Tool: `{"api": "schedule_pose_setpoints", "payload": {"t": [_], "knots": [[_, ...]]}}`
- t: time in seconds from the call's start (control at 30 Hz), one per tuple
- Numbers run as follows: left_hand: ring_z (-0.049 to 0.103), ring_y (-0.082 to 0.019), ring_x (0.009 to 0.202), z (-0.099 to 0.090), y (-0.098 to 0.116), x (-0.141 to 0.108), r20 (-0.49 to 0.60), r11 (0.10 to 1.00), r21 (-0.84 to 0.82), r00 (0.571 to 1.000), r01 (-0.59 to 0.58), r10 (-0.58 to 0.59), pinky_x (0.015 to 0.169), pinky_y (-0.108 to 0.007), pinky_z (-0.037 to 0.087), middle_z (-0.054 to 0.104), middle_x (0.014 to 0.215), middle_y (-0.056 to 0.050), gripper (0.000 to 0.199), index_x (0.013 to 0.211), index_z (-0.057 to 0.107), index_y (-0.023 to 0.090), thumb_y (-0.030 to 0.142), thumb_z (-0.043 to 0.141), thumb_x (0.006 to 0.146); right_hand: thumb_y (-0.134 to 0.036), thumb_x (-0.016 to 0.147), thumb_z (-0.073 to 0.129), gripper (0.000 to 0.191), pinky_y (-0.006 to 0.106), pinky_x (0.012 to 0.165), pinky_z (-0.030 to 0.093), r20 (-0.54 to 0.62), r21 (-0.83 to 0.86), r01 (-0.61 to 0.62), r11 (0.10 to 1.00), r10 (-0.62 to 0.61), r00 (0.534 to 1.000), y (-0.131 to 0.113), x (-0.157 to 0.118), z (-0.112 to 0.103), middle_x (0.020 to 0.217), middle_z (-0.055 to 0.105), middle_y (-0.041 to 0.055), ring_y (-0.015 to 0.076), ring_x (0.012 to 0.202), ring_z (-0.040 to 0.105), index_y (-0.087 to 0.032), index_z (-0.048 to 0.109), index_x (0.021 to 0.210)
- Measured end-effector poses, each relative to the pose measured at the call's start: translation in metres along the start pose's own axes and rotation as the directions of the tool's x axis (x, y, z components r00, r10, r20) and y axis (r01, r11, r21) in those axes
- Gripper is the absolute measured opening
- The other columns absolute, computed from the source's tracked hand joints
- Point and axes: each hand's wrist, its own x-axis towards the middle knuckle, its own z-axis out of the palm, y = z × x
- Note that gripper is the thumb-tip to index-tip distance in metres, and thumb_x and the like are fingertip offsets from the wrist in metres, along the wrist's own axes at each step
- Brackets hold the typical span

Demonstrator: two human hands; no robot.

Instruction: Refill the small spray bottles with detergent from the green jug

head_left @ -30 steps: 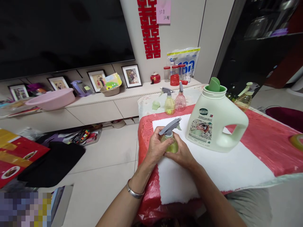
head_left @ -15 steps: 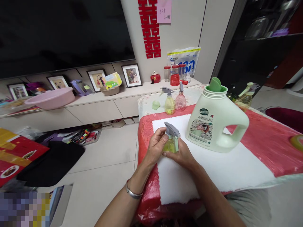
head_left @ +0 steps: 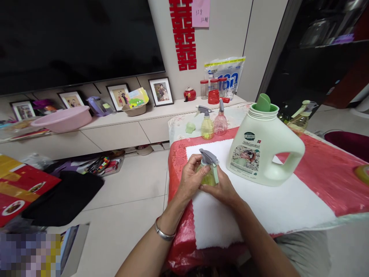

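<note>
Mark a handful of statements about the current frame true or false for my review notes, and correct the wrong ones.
1. The left hand and right hand both hold a small spray bottle. True.
2. A silver bangle is worn on the right wrist. False: the bangle is on the left wrist.
3. The large pale green jug stands on the white cloth. True.
4. The pink spray bottle is lying on its side. False: the pink bottle stands upright beside a yellow one.
5. The pink basin sits on the long low cabinet. True.
</note>
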Motion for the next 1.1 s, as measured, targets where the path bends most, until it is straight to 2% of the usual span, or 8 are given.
{"api": "schedule_pose_setpoints", "payload": {"t": [0.17, 0.33, 0.5, 0.63, 0.8, 0.87, 0.97, 1.1], "knots": [[0.065, -0.021, 0.095, -0.001, -0.001, -0.006, 0.01, 1.0, 0.003, 1.0, 0.016, -0.016, 0.089, -0.033, 0.052, 0.071, 0.102, -0.005, 0.035, 0.112, 0.07, 0.024, 0.045, 0.076, 0.085, -0.047, 0.077, 0.077, 0.087, 0.044, 0.118, 0.04, 0.005, -0.001, -0.01, 1.0, 0.01, 1.0, 0.0, 0.001, 0.0, 0.147, 0.045, 0.0104, 0.0277, 0.136, 0.046, -0.016, 0.04, 0.149], [0.067, -0.022, 0.087, 0.0, 0.003, -0.007, 0.049, 0.995, -0.066, 0.996, 0.076, -0.073, 0.082, -0.035, 0.056, 0.071, 0.09, -0.005, 0.037, 0.107, 0.072, 0.024, 0.053, 0.074, 0.084, -0.049, 0.076, 0.079, 0.092, 0.047, 0.122, 0.035, -0.007, -0.003, -0.012, 1.0, 0.012, 1.0, 0.005, 0.001, 0.001, 0.151, 0.04, 0.0115, 0.0293, 0.141, 0.04, -0.016, 0.037, 0.151], [0.067, -0.022, 0.097, -0.003, 0.003, -0.003, 0.123, 0.996, -0.045, 0.99, 0.074, -0.069, 0.089, -0.034, 0.054, 0.073, 0.104, -0.005, 0.036, 0.109, 0.072, 0.024, 0.041, 0.083, 0.078, -0.049, 0.076, 0.08, 0.088, 0.045, 0.119, 0.039, 0.009, 0.011, -0.017, 1.0, 0.017, 1.0, 0.005, 0.0, 0.0, 0.148, 0.043, 0.012, 0.0296, 0.138, 0.044, -0.017, 0.041, 0.148], [0.067, -0.021, 0.097, -0.003, -0.004, 0.003, 0.063, 0.997, -0.043, 0.996, 0.069, -0.066, 0.088, -0.032, 0.054, 0.071, 0.102, -0.004, 0.034, 0.101, 0.074, 0.023, 0.033, 0.087, 0.072, -0.051, 0.076, 0.079, 0.091, 0.044, 0.119, 0.039, 0.019, 0.016, -0.015, 1.0, 0.015, 1.0, 0.004, 0.001, -0.001, 0.148, 0.044, 0.0116, 0.029, 0.137, 0.045, -0.017, 0.038, 0.15], [0.065, -0.017, 0.078, -0.003, -0.007, 0.004, 0.053, 0.998, -0.031, 0.997, 0.059, -0.057, 0.077, -0.031, 0.055, 0.069, 0.089, -0.002, 0.029, 0.097, 0.074, 0.023, 0.039, 0.084, 0.076, -0.052, 0.076, 0.079, 0.093, 0.047, 0.12, 0.038, 0.015, -0.005, -0.037, 0.999, 0.037, 0.999, 0.006, 0.0, -0.002, 0.147, 0.044, 0.0129, 0.0306, 0.136, 0.045, -0.015, 0.037, 0.151], [0.067, -0.019, 0.084, -0.004, -0.006, 0.002, 0.051, 0.999, 0.018, 0.998, 0.026, -0.027, 0.082, -0.033, 0.055, 0.072, 0.093, -0.003, 0.03, 0.101, 0.074, 0.022, 0.043, 0.08, 0.081, -0.052, 0.076, 0.079, 0.093, 0.046, 0.119, 0.039, 0.013, -0.007, -0.039, 0.999, 0.04, 0.999, 0.006, 0.0, -0.002, 0.147, 0.044, 0.0131, 0.0305, 0.136, 0.045, -0.015, 0.037, 0.15], [0.069, -0.024, 0.103, -0.005, -0.006, -0.001, 0.022, 1.0, 0.011, 1.0, -0.016, 0.016, 0.094, -0.037, 0.054, 0.075, 0.11, -0.006, 0.036, 0.114, 0.072, 0.023, 0.044, 0.076, 0.085, -0.052, 0.076, 0.078, 0.093, 0.045, 0.118, 0.04, 0.016, -0.004, -0.036, 0.999, 0.036, 0.999, 0.004, 0.0, -0.001, 0.146, 0.046, 0.0121, 0.0292, 0.134, 0.047, -0.015, 0.037, 0.151], [0.071, -0.025, 0.103, -0.005, -0.01, -0.004, 0.012, 0.999, -0.043, 1.0, -0.006, 0.006, 0.094, -0.037, 0.055, 0.076, 0.109, -0.006, 0.037, 0.116, 0.072, 0.023, 0.044, 0.077, 0.085, -0.051, 0.077, 0.078, 0.09, 0.045, 0.117, 0.041, 0.013, -0.004, -0.043, 0.999, 0.043, 0.999, 0.003, -0.001, -0.001, 0.142, 0.049, 0.012, 0.0292, 0.131, 0.05, -0.015, 0.039, 0.15]]}}
